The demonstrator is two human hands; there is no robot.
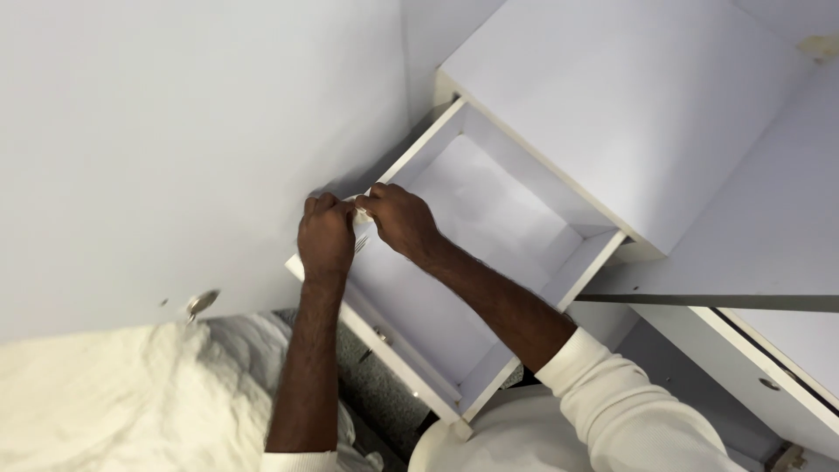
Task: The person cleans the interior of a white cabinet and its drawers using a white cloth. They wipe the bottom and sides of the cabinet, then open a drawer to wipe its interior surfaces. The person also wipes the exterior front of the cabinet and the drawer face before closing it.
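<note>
1. The white drawer (489,253) is pulled out of the white cabinet (629,96), beside the white wall (175,131).
2. The left hand (325,236) and right hand (398,218), both curled, meet at the drawer's wall-side edge.
3. Their fingertips pinch a small white piece (360,214) between them; its kind is unclear.
4. A cream bedsheet (114,402) lies below.

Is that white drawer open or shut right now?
Open. The white drawer is pulled out from under the top panel, its bare floor showing; both hands grip its side wall.
</note>
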